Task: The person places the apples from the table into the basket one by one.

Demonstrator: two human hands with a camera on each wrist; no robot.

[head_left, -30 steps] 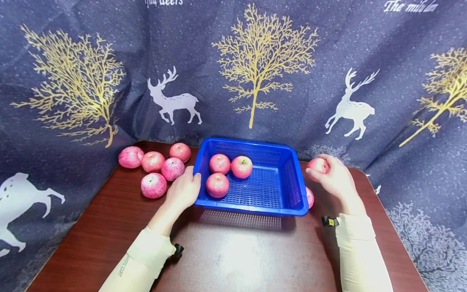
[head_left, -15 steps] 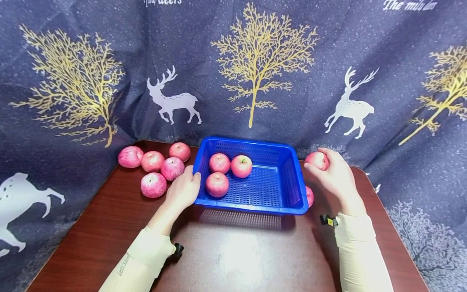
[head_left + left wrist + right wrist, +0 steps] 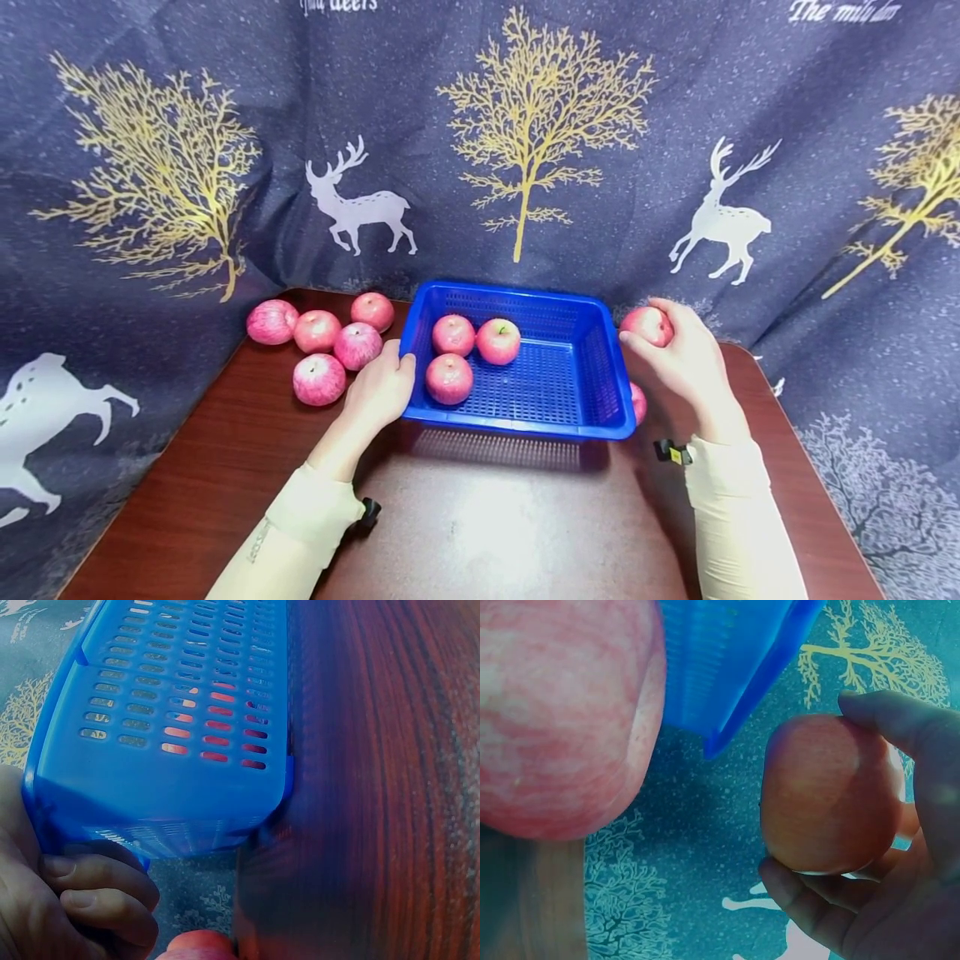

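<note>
1. Table (image 3: 225, 475): wood-grained, with five loose apples (image 3: 318, 380) lying left of the basket.
2. Blue basket (image 3: 517, 430): perforated plastic, likely light and fairly stiff, best taken by its rim. Three apples (image 3: 449, 380) sit inside, toward its left end.
3. Left hand (image 3: 379, 390): extended forward, fingers curled on the basket's left rim; exactly how the fingertips hook is partly hidden.
4. Right hand (image 3: 692, 358): also extended forward, thumb and fingers clasped on opposite sides of one apple.
5. Held apple (image 3: 647, 326): outside the basket, just beside its right end. Probably firm, modestly weighty, smooth enough to slip and easily bruised; its widest part should give the surest hold.
</note>
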